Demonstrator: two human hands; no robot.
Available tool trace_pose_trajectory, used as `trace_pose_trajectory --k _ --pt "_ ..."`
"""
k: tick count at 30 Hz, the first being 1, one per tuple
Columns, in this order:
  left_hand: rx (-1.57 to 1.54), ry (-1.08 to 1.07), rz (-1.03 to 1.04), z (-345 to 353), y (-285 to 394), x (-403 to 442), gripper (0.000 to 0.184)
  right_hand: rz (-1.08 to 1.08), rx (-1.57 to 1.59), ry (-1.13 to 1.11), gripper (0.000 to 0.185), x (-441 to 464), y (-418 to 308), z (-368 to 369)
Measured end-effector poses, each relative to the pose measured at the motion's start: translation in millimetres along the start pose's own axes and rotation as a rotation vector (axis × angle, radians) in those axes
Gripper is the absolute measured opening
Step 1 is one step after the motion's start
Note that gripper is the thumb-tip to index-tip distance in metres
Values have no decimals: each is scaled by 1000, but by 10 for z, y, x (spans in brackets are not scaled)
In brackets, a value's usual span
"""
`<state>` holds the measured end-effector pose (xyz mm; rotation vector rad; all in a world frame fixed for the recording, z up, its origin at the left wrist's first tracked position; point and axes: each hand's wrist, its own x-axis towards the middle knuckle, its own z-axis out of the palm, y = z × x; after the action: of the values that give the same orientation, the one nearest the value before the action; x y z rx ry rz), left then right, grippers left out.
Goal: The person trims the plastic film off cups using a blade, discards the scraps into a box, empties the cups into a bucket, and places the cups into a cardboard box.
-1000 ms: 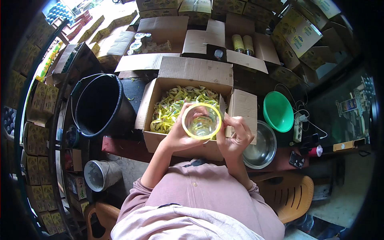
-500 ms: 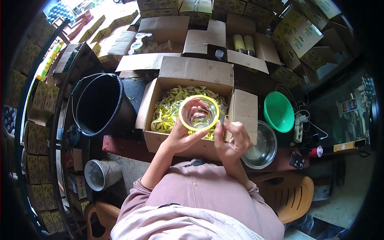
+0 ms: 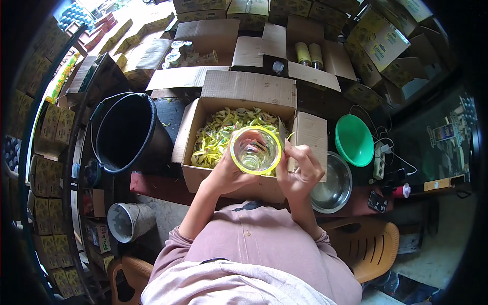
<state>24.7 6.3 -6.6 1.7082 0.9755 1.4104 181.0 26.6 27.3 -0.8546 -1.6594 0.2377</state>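
The left hand (image 3: 226,170) was clamped around the side of a clear cup (image 3: 255,150) with a yellow rim, its mouth tilted up towards the head camera. The cup was above the front part of an open carton (image 3: 244,190), near its right side. At the right of the cup, the right hand (image 3: 304,170) had its thumb and forefinger together on a thin grey piece (image 3: 282,131), mostly hidden and too unclear to name; whether that piece touched the cup could not be told. Yellow-green strips (image 3: 218,129) lay heaped inside the carton, whose flaps were spread outwards. The carton stood on a dark bench (image 3: 175,114) with a red front edge, a black bucket (image 3: 161,145) just to its left. On its right side, a metal bowl (image 3: 333,185) lay partly under the side flap, and a tilted green bowl (image 3: 354,141) was near the metal bowl. Farther right was a white power strip (image 3: 379,162) with a plug in it. Behind, two yellow-green cylinders (image 3: 309,56) stood in another open box (image 3: 338,61), and a pale bucket (image 3: 142,221) was below the bench at the left.
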Motion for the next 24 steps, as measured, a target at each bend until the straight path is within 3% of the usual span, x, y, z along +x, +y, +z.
trace_pose_trajectory --k 5,8,14,21,24 --pt "42 15 9 -19 -5 11 68 49 48 17 22 -22 -2 -28" --pt "-108 56 -50 11 25 21 68 46 44 16 22 -69 6 -24" --pt "3 -58 4 -1 12 -9 71 60 72 11 21 -44 34 -14" --pt "-157 -4 -73 20 25 24 69 83 100 -11 21 -54 47 -57" --pt "-94 -129 -74 -13 43 35 66 66 116 -35 20 -60 80 -52"
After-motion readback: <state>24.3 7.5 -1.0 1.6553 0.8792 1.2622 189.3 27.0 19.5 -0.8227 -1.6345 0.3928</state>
